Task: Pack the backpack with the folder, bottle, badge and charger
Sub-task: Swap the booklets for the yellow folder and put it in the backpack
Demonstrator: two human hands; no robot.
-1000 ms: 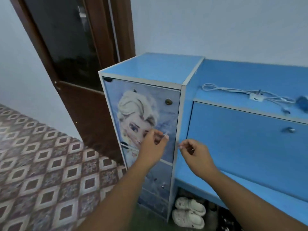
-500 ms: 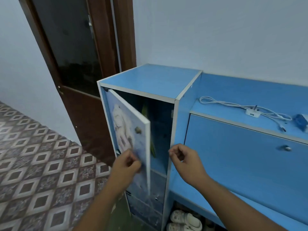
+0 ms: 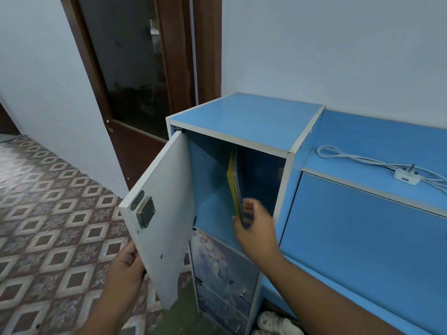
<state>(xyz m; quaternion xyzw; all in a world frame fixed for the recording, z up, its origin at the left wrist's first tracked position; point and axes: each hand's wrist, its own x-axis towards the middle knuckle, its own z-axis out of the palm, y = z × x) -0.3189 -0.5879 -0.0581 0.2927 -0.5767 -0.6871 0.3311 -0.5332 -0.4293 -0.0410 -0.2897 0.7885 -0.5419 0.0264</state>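
Fingers of the right hand [image 3: 256, 226] pinch a thin yellow folder [image 3: 234, 187], probably plastic, upright in the glossy blue cabinet [image 3: 242, 119]; left hand [image 3: 128, 264], seven o'clock, grips the flat white door [image 3: 169, 213].

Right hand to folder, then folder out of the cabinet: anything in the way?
Nothing visible. The right hand grips the folder at its lower front edge. The left hand holds the door wide open, off to the left of the opening. The backpack is not in view.
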